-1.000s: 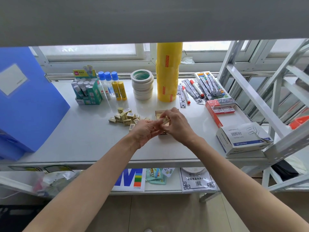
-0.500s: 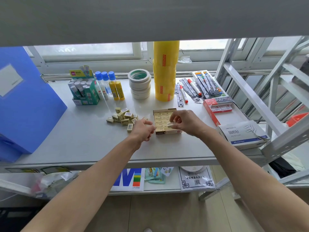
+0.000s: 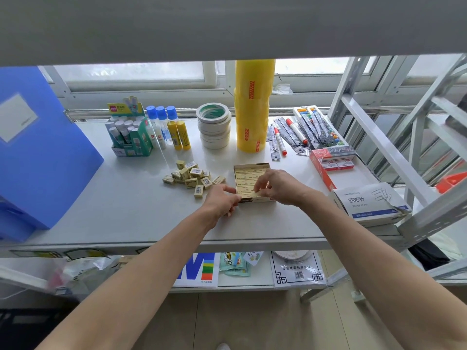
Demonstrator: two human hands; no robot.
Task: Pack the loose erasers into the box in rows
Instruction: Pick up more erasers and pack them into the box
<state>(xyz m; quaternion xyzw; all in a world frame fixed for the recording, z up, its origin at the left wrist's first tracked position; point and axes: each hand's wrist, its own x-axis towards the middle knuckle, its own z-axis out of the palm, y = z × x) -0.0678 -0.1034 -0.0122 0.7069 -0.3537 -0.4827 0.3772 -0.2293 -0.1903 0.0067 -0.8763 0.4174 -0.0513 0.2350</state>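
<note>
Since a moment ago both my hands have dropped to the box (image 3: 251, 173) on the white counter (image 3: 101, 210) under the window, right hand (image 3: 280, 186) pinching an eraser (image 3: 258, 188) over its rows, left hand (image 3: 222, 202) loosely curled against its corner, loose erasers (image 3: 193, 176) piled left.

Daylight poured in from the window (image 3: 131, 72) behind my bench (image 3: 126, 213), bright and even, shadows soft. Wide-angle bending bowed the edges; the shelf underside (image 3: 227, 24) overhead stayed dim.

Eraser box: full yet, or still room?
Partly full. Rows of erasers fill the far part of the box; the right hand covers the near end, so remaining room can't be seen. A loose pile remains outside.
</note>
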